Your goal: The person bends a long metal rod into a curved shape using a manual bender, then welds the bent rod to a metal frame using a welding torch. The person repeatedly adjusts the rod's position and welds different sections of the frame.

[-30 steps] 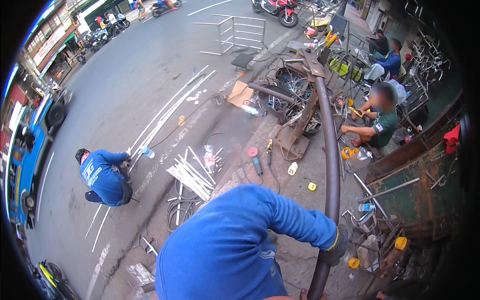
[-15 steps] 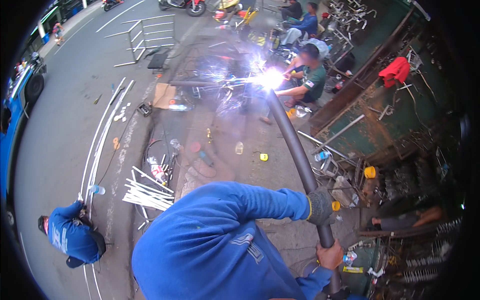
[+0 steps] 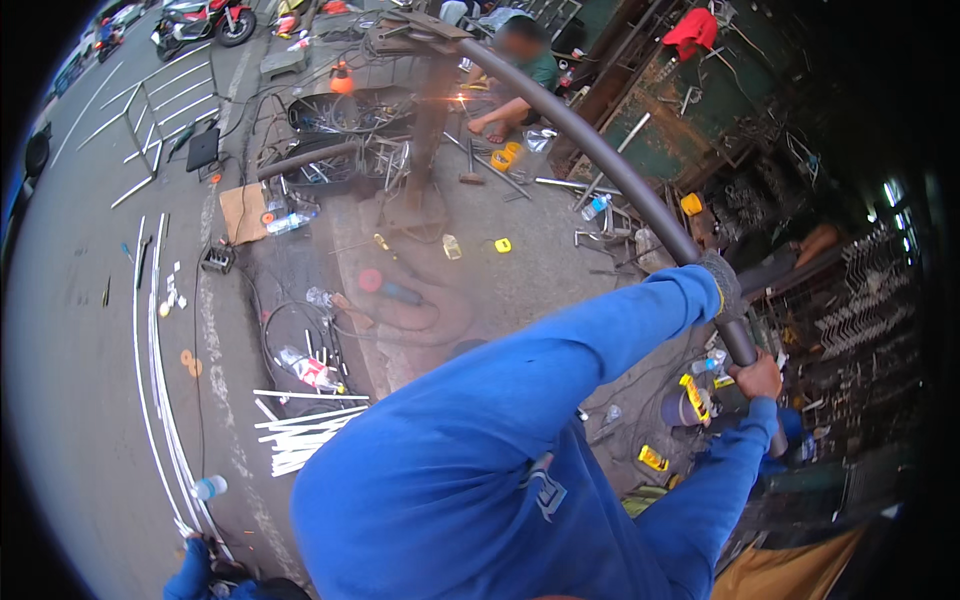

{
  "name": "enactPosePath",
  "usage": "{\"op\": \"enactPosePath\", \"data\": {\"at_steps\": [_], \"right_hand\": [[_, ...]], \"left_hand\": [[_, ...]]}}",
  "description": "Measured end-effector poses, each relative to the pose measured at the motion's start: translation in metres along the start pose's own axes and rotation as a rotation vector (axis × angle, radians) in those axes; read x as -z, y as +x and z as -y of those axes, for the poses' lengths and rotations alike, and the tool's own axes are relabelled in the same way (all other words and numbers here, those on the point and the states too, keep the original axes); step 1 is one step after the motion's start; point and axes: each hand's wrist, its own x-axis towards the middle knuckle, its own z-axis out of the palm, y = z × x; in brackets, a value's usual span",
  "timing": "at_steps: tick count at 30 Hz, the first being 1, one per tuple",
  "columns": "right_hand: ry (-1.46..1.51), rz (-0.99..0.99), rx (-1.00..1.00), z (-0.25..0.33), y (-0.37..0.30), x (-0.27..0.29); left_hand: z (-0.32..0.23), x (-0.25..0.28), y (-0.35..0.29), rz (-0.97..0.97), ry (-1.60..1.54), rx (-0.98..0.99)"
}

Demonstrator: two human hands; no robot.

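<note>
A long dark steel pipe (image 3: 610,165), bent in a curve, runs from the top of a rusty metal post (image 3: 425,140) down to my right side. At its far end it meets metal plates (image 3: 405,35) on the post. My left hand (image 3: 722,283), in a dark grey knitted glove, is wrapped around the pipe's near half. Lower down, my bare right hand (image 3: 757,377) grips the same pipe near its end. Both arms wear blue sleeves. Beyond the post crouches a person in a green shirt (image 3: 540,75), with a small orange glow (image 3: 461,98) nearby.
An angle grinder (image 3: 390,288) with its cord lies on the concrete. White metal strips (image 3: 300,430) are piled at the lower left. Black trays (image 3: 350,112) of scrap stand near the post. Another person in blue (image 3: 205,575) works at the lower left edge. A motorcycle (image 3: 205,25) stands far left.
The bright welding arc and its sparks have died down. My view has shifted, so my hands and the pipe appear farther right and higher. Both hands keep their hold on the pipe.
</note>
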Motion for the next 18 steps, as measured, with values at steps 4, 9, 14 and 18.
{"op": "enactPosePath", "data": {"at_steps": [4,9,14,18], "right_hand": [[-0.086,-0.133,-0.033,0.019,-0.105,0.002],[0.007,-0.050,-0.052,0.025,-0.093,0.007],[0.074,0.105,-0.123,0.025,-0.060,0.003],[0.049,0.097,-0.160,0.026,-0.048,-0.004]], "left_hand": [[-0.016,0.007,-0.079,0.004,-0.032,-0.181],[-0.015,-0.001,-0.077,-0.091,-0.173,-0.124],[-0.001,-0.011,-0.049,-0.038,-0.326,-0.203],[0.005,-0.008,-0.038,0.077,-0.328,-0.134]]}}
